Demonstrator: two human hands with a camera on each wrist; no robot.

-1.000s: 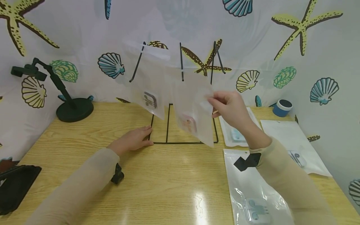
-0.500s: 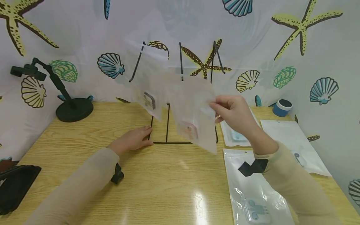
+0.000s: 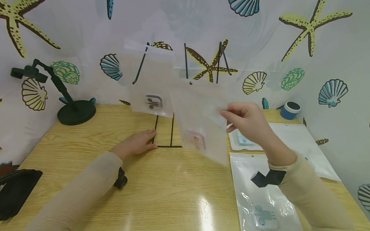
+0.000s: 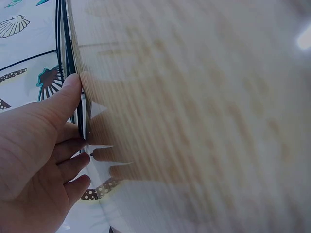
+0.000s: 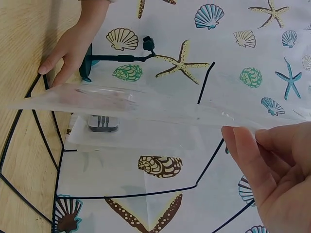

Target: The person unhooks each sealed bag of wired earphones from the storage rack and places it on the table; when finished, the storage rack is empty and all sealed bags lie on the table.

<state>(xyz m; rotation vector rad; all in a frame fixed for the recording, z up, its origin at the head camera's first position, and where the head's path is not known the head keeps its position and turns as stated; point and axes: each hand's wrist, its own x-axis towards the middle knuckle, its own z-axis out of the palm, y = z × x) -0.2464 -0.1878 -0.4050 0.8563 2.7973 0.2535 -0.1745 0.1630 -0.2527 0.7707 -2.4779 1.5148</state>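
Note:
My right hand (image 3: pixel 248 123) pinches the right edge of a translucent zip bag (image 3: pixel 199 106) with pink-cased earphones (image 3: pixel 196 140) inside. The bag's top hole is by the tip of the middle hook of a black wire display rack (image 3: pixel 171 131); I cannot tell whether the hook is through it. On the left hook hangs another zip bag (image 3: pixel 150 77), with black-cased earphones (image 3: pixel 154 101). My left hand (image 3: pixel 136 144) rests its fingertips and thumb on the rack's front left base corner; the left wrist view has these fingers (image 4: pixel 73 167) against the rod.
Several white zip bags lie at right, one with blue earphones (image 3: pixel 264 215) nearest me. A blue jar (image 3: pixel 290 111) stands at the back right, a black stand (image 3: pixel 76 113) at the back left. A black tray-like object (image 3: pixel 20 192) sits at the left edge.
My right hand has moved right and towards me, drawing the pink-cased bag along to the hook's tip. The left-hook bag has swung to face forward. My left hand has stayed put.

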